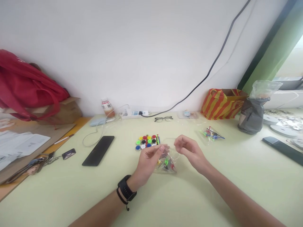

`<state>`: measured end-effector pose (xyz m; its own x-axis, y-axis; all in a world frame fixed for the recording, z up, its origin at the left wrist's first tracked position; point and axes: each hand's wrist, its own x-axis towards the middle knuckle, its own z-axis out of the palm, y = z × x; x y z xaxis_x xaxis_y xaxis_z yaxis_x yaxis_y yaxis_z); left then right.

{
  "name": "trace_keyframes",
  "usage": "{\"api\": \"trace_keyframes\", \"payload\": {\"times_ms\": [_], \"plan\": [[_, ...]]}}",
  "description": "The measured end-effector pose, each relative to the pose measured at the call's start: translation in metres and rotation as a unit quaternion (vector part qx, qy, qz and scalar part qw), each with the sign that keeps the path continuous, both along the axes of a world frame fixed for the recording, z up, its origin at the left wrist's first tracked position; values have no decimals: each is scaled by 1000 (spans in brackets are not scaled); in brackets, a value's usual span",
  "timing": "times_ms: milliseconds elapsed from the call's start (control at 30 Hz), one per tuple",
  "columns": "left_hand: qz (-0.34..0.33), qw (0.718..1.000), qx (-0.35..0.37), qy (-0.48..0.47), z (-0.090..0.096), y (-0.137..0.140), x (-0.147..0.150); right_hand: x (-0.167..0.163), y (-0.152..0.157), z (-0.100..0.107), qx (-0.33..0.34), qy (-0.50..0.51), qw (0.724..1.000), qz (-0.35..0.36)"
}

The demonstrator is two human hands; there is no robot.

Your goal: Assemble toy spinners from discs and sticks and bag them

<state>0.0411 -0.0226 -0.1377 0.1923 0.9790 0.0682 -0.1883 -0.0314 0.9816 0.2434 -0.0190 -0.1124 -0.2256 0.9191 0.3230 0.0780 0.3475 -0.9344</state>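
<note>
My left hand [149, 160], with a black watch on its wrist, is closed on the upper edge of a clear plastic bag [167, 168]. Small yellow, green, black and red plastic parts show through the bag, which hangs low over the table. Just right of it is my right hand [190, 153], its fingers curled in; whatever they pinch, if anything, is too small to make out. Beyond my left hand, round coloured pieces [143, 142] stand in rows with thin coloured sticks [157, 138] beside them, partly covered by my fingers.
A second bag of parts [210, 134] lies to the right. Glasses [163, 119], a power strip [134, 114] and a bottle [108, 108] stand along the wall. A black phone [98, 151] lies left, a dark flat object [282, 150] right. A striped bag [220, 104] stands at the back.
</note>
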Motion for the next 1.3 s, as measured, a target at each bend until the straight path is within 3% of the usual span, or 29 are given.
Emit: {"api": "trace_keyframes", "payload": {"times_ms": [100, 200, 333, 400, 567, 733, 867, 1067, 1300], "plan": [[-33, 998, -4, -46, 0, 3, -3, -2, 0, 1, -37, 2, 998, 52], [-40, 998, 15, -57, 1, 6, -5, -5, -1, -3, -50, -4, 998, 41], [52, 994, 87, 45, 0, 11, -6, -2, 1, -6, -18, -22, 1000, 5], [67, 991, 102, 59, -1, 13, -6, 1, 3, -5, 6, -26, 999, -18], [73, 987, 131, 53, 0, 13, -7, 12, 6, 1, 51, -38, 997, -45], [16, 987, 131, 95, -7, 13, -7, 19, 4, 7, 79, 10, 994, -75], [-6, 988, 112, 107, -12, 11, -6, 19, 2, 8, 54, 43, 993, -92], [-53, 985, 109, 119, -10, 8, -4, 16, 3, 5, 5, 110, 992, -56], [-66, 985, 90, 133, -11, 9, -2, 8, 3, 6, -82, 251, 963, -55]]}}
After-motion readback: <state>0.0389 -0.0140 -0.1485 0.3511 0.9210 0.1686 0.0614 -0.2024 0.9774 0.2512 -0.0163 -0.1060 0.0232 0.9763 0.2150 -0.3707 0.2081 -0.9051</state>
